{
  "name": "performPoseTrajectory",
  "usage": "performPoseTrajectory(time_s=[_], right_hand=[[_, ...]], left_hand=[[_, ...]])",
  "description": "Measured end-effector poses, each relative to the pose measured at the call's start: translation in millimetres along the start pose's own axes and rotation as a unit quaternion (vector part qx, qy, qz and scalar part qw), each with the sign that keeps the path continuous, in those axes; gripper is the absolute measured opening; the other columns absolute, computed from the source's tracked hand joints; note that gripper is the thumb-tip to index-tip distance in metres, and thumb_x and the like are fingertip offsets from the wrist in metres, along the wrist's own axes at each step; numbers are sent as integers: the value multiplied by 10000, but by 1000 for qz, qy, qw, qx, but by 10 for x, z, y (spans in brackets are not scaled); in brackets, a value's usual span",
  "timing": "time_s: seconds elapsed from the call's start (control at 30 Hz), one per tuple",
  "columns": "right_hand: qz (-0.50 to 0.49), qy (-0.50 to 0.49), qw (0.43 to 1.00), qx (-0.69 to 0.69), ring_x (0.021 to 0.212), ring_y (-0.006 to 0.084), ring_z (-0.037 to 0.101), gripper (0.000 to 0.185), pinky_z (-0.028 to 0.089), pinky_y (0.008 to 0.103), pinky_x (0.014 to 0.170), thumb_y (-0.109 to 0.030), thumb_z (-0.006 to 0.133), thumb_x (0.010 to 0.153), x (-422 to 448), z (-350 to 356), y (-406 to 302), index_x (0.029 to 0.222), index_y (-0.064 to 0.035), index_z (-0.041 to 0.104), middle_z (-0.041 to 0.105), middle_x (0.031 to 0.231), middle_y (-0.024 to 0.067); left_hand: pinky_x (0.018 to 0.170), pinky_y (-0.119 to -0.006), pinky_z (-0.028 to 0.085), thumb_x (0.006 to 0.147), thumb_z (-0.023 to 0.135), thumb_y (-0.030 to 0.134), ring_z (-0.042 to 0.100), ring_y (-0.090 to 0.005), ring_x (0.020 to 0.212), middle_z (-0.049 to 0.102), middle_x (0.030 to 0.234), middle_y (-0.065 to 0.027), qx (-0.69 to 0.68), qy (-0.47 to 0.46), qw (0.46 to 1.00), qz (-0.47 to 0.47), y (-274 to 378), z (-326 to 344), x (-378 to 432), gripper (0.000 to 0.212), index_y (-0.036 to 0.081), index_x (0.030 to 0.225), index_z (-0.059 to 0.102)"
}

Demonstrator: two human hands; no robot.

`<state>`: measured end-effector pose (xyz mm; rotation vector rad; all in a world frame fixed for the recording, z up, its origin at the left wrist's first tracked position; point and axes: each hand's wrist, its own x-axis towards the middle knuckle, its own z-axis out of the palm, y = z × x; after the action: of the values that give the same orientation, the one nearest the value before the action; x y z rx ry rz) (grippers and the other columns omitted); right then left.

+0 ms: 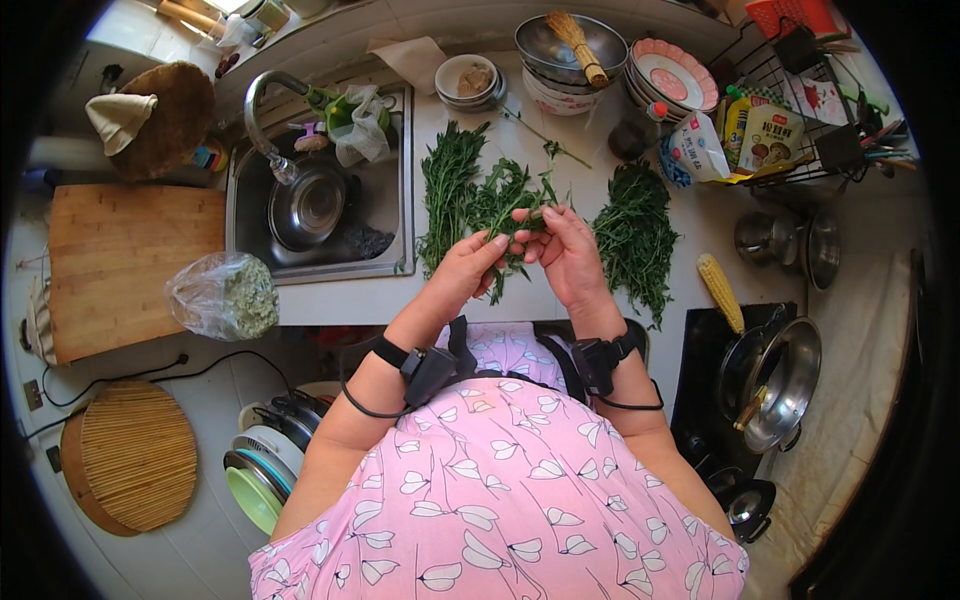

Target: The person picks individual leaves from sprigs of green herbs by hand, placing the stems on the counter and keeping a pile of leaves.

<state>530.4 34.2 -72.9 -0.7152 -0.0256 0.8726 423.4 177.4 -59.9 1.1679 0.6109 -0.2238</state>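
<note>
Both my hands meet over the white counter above a middle heap of leafy greens (499, 187). My left hand (471, 264) pinches green stems between thumb and fingers. Close beside it, my right hand (562, 247) has its fingers curled around a leafy sprig of the same stalks. A bundle of long greens (452, 169) lies to the left, near the sink. Another pile of greens (637, 232) rests to the right of my right hand. Beyond the hands, a single thin stalk (551, 142) lies on the counter.
At left are a steel sink (409, 187) with a pan lid (311, 206), a wooden cutting board (135, 262) and a plastic bag of chopped greens (236, 296). Behind stand stacked bowls (532, 49) and plates (675, 75). A corn cob (720, 292) and a steel pan (799, 382) are at right.
</note>
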Motion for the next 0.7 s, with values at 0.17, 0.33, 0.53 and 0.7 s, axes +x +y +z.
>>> performPoseTrajectory(time_s=[0.17, 0.33, 0.53, 0.7], right_hand=[[-20, 84, 985, -147, 748, 133, 652, 148, 486, 222, 541, -192, 541, 943, 23, -87, 19, 961, -49, 574, 668, 985, 78], [19, 99, 905, -414, 719, 139, 638, 210, 478, 247, 561, -218, 587, 909, 26, -168, 43, 988, -24, 610, 668, 886, 88], [-192, 73, 734, -647, 734, 215, 633, 219, 491, 277, 646, -173, 606, 867, -23, -6, 55, 1059, -70, 626, 630, 924, 101], [-226, 64, 762, -603, 737, 248, 620, 237, 496, 310, 640, -78, 604, 846, -61, 303, -133, 1081, -103, 625, 603, 888, 90]], left_hand=[[409, -174, 264, 948, 542, 348, 364, -29, 488, 443, 713, 56, -49, 31, 998, 1, 53, -65, -40, 264, 92, 907, 588], [418, -172, 271, 952, 539, 351, 373, -32, 506, 430, 721, 54, -67, 67, 995, 32, 83, -133, -64, 254, 105, 914, 589], [424, -168, 267, 954, 531, 361, 360, -17, 507, 440, 729, 67, -21, 85, 996, 31, 100, -141, -81, 255, 115, 926, 593], [428, -165, 267, 955, 526, 368, 348, -13, 495, 449, 709, 71, 21, 92, 995, 43, 69, -123, -74, 271, 107, 925, 594]])
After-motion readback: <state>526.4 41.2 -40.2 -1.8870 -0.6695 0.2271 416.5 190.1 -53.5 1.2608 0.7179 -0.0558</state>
